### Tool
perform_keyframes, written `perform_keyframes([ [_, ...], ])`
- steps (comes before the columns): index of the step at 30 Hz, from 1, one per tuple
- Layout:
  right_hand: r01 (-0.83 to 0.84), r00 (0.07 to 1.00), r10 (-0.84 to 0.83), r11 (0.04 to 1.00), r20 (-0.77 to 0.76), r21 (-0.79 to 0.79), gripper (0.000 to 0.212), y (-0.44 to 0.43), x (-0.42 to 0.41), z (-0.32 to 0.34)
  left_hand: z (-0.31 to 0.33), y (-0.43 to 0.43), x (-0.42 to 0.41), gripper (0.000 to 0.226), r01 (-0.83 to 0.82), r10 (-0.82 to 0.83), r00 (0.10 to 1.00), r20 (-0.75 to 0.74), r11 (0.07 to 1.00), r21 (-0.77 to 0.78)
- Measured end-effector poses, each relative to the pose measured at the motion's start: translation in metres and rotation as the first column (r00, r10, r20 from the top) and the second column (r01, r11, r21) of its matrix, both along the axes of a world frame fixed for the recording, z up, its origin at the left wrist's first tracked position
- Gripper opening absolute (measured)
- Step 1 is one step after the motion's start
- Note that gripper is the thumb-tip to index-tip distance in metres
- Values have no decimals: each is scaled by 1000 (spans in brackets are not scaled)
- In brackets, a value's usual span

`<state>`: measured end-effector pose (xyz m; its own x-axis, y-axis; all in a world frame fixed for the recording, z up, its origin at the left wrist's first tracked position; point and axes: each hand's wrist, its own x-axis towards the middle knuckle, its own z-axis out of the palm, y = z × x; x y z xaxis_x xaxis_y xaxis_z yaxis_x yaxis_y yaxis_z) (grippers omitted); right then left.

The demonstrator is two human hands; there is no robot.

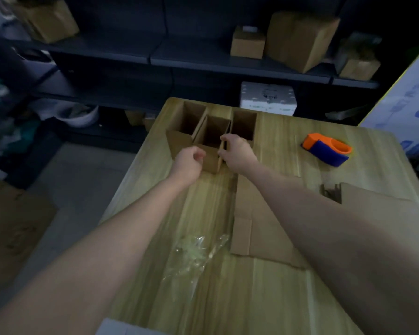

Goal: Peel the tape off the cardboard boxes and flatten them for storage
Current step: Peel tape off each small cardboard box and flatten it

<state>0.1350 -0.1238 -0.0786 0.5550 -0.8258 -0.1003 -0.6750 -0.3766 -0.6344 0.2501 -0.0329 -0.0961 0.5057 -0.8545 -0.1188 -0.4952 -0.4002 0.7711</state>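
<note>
- Done: flattened box near right, peeled tape beside it.
- Left: three upright boxes at the far table end.
- Right hand grips the middle box corner; left hand fisted, seemingly empty (blurry).

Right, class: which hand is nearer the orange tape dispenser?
Right. The right hand grips a box edge left of the tape dispenser; the left hand is further left.
</note>
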Motion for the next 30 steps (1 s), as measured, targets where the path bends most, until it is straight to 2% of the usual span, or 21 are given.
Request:
perform_keyframes([
  [3, -59, 987, 58, 998, -150, -3, 58, -4, 29, -9, 10, 14, 23, 27, 33, -32, 999, 10, 999, -28],
  [6, -103, 929, 92, 995, -358, -12, 60, -10, 51, -18, 15, 26, 41, 26, 46, -45, 999, 6, 999, -24],
  [9, -150, 837, 79, 985, -541, -89, 40, -14, 61, -27, 13, 34, 53, 26, 55, -55, 998, -3, 998, -28],
  [11, -183, 812, 56, 969, -581, -163, 30, -12, 62, -33, 9, 38, 58, 26, 61, -62, 998, -23, 998, -19],
  [14, -146, 867, 18, 965, -499, -219, 29, -5, 57, -25, 3, 40, 60, 28, 75, -75, 997, -31, 997, 13],
  [17, -24, 944, -41, 981, -328, -194, 38, -1, 49, 2, 1, 37, 57, 43, 72, -70, 996, -47, 996, 49],
  [20, 136, 985, -140, 990, -97, -41, 50, 3, 36, 38, 4, 36, 51, 70, 59, -54, 989, -136, 998, 35],
  [23, 233, 968, -241, 967, 71, 108, 55, 10, 20, 71, 16, 38, 41, 87, 41, -62, 963, -262, 996, -85],
  [26, 251, 949, -279, 951, 148, 182, 51, 18, 6, 94, 31, 40, 28, 84, 30, -96, 948, -303, 976, -215],
  [30, 275, 927, -313, 941, 205, 196, 46, 30, -9, 112, 50, 44, 14, 53, 22, -72, 986, -152, 951, -308],
])
